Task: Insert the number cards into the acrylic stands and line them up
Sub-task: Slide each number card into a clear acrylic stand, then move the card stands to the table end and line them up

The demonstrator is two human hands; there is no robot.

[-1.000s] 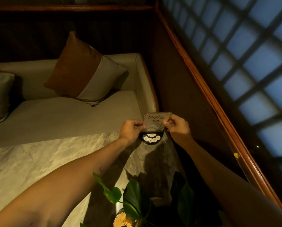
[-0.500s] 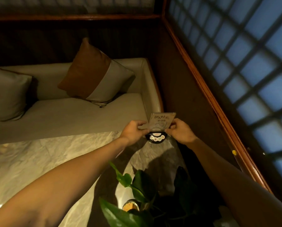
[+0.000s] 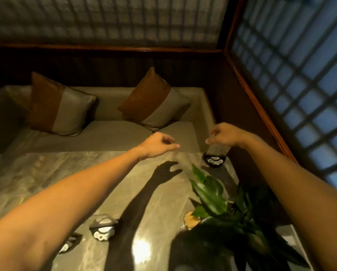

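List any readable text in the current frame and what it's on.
None readable.
Card in the far stand: motion-blurred and partly behind the right hand, print illegible.
Near stands: only white blobs on the bases, no legible characters.

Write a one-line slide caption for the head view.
Both hands, left and right, hover empty above the marble table; far stand and two near stands sit beside a plant.

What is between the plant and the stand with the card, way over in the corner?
Nothing. In the head view, only bare marble table, partly in shadow, separates the plant from the far stand. One leaf tip reaches toward the stand without touching it.
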